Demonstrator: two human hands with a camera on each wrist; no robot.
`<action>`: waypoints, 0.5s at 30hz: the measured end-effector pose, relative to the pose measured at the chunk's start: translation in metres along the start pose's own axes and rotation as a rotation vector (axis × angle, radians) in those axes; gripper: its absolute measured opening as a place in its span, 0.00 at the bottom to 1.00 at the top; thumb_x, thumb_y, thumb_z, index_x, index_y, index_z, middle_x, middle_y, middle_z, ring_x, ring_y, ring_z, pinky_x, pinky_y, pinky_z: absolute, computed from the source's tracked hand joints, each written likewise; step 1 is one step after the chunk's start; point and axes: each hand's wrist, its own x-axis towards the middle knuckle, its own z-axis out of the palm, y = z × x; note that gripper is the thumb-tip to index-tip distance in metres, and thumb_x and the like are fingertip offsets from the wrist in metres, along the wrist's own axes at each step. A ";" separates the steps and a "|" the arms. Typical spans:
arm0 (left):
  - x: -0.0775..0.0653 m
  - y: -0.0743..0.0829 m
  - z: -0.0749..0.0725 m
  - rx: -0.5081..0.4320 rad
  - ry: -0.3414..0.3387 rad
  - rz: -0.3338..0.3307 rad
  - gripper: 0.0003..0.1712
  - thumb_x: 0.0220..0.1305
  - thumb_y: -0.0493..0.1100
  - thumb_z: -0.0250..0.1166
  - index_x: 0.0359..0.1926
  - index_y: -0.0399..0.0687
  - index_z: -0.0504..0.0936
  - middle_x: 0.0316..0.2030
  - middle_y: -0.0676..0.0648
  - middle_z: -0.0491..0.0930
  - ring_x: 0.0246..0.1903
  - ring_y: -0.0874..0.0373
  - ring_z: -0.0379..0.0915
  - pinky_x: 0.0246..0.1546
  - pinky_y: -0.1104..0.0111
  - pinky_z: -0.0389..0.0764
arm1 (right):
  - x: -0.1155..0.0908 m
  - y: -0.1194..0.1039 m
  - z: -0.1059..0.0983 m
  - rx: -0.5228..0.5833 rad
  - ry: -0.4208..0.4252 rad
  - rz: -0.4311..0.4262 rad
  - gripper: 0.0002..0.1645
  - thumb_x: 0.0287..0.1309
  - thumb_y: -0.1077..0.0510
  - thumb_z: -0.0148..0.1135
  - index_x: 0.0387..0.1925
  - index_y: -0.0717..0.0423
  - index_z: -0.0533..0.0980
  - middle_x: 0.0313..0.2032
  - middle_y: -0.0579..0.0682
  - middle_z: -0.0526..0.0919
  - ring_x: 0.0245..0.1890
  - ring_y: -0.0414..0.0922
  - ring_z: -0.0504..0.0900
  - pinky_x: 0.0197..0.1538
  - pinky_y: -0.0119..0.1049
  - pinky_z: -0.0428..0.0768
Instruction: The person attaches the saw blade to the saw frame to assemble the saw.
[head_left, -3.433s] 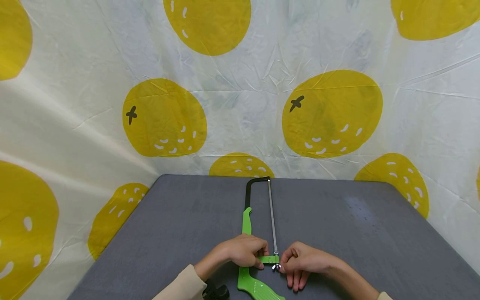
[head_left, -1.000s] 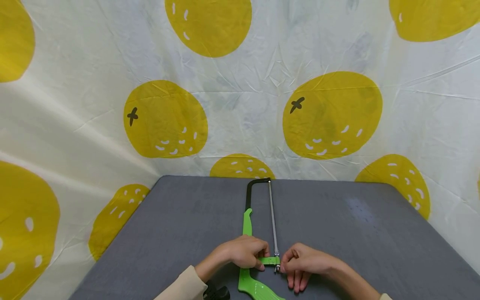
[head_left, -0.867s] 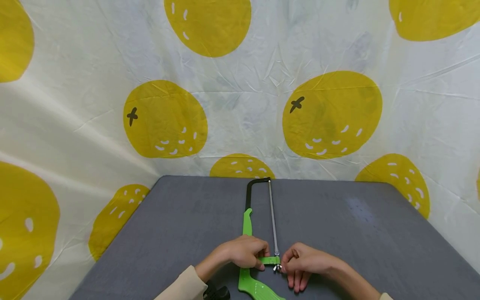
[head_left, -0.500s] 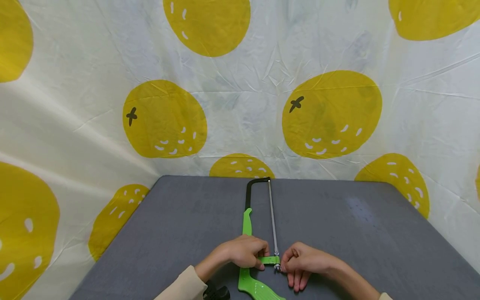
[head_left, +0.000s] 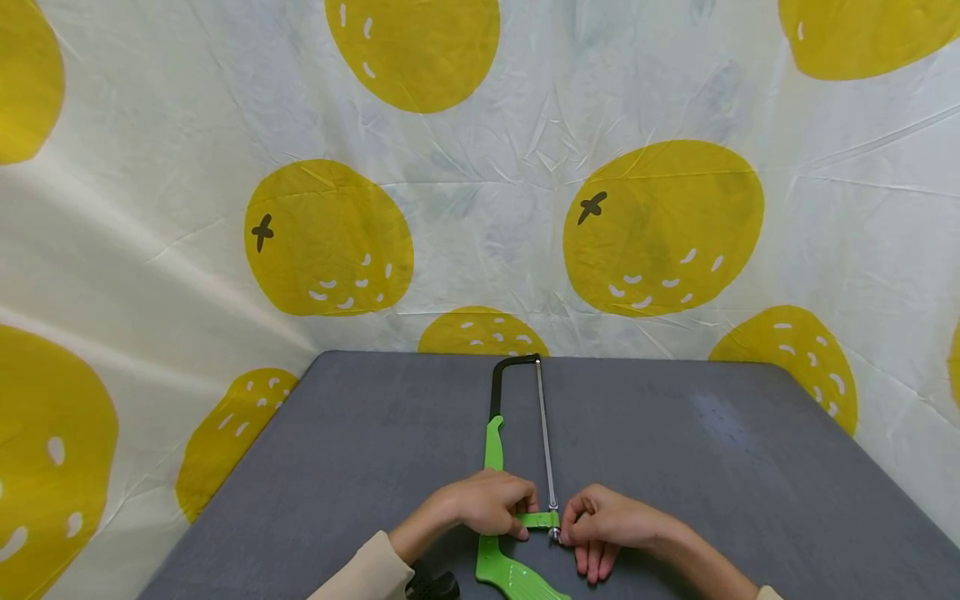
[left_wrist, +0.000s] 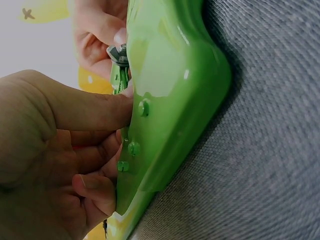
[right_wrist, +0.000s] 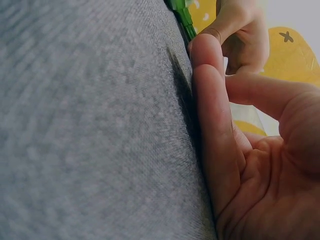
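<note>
A hacksaw [head_left: 493, 446] with a bright green handle and a black front bow lies on the grey table, its thin blade [head_left: 545, 437] on the right side. My left hand [head_left: 487, 502] grips the green frame near the handle, thumb and fingers around it, as the left wrist view shows closely. At the near end of the blade, beyond the green crosspiece [head_left: 538, 521], sits a small metal wing nut [head_left: 554, 534]. The thumb and forefinger of my right hand [head_left: 607, 525] pinch at this nut. In the right wrist view the fingers hide the nut.
The grey cloth-covered table [head_left: 375, 433] spreads around the saw. A white curtain [head_left: 487, 233] printed with yellow fruit hangs behind and at the sides. A black object [head_left: 431, 581] shows by the left sleeve [head_left: 367, 571].
The wing nut's wings stand at different angles from frame to frame, so it has turned under my right fingers. Both hands and the hacksaw stay in nearly the same place.
</note>
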 end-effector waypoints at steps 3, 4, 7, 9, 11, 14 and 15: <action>0.000 0.000 0.000 0.002 0.002 0.000 0.09 0.64 0.48 0.73 0.42 0.59 0.81 0.30 0.63 0.75 0.28 0.72 0.69 0.33 0.77 0.70 | 0.000 0.000 0.000 0.005 -0.005 0.000 0.07 0.65 0.65 0.58 0.39 0.66 0.79 0.21 0.46 0.86 0.18 0.33 0.85 0.22 0.29 0.82; 0.000 0.000 0.000 0.001 0.002 0.000 0.09 0.64 0.48 0.73 0.43 0.59 0.81 0.30 0.63 0.75 0.28 0.72 0.69 0.33 0.77 0.71 | 0.000 0.000 0.000 0.005 -0.007 0.000 0.07 0.65 0.65 0.58 0.39 0.66 0.79 0.21 0.46 0.86 0.18 0.33 0.85 0.22 0.29 0.82; 0.000 0.000 0.000 0.000 0.002 0.000 0.10 0.64 0.48 0.73 0.43 0.59 0.81 0.31 0.63 0.75 0.28 0.72 0.69 0.34 0.77 0.71 | 0.000 -0.001 0.000 0.003 -0.013 -0.002 0.08 0.65 0.64 0.58 0.39 0.67 0.80 0.21 0.46 0.86 0.18 0.33 0.85 0.22 0.29 0.82; 0.000 0.000 0.000 -0.002 0.001 0.001 0.09 0.65 0.48 0.73 0.43 0.59 0.81 0.31 0.63 0.75 0.28 0.72 0.69 0.33 0.77 0.71 | 0.000 -0.001 0.000 0.001 -0.017 -0.003 0.08 0.65 0.64 0.59 0.39 0.67 0.80 0.22 0.46 0.86 0.18 0.33 0.85 0.23 0.29 0.82; 0.000 0.000 -0.001 -0.002 0.001 0.002 0.09 0.64 0.48 0.73 0.43 0.59 0.81 0.31 0.63 0.75 0.28 0.72 0.69 0.33 0.77 0.71 | -0.001 -0.002 0.000 -0.001 -0.020 -0.004 0.09 0.65 0.64 0.59 0.40 0.68 0.80 0.22 0.46 0.86 0.18 0.33 0.85 0.23 0.29 0.82; -0.001 0.001 -0.001 -0.001 0.002 0.003 0.09 0.64 0.47 0.73 0.42 0.58 0.81 0.30 0.63 0.75 0.28 0.72 0.68 0.33 0.78 0.70 | -0.001 -0.003 0.001 -0.008 -0.021 -0.006 0.10 0.65 0.63 0.61 0.40 0.68 0.81 0.21 0.45 0.86 0.19 0.32 0.85 0.23 0.29 0.82; -0.001 0.001 -0.001 0.000 0.003 0.003 0.09 0.64 0.47 0.74 0.42 0.58 0.81 0.30 0.63 0.75 0.28 0.72 0.69 0.33 0.78 0.70 | -0.002 -0.004 0.001 -0.014 -0.020 -0.007 0.10 0.65 0.63 0.61 0.40 0.69 0.81 0.21 0.45 0.86 0.18 0.32 0.85 0.22 0.29 0.82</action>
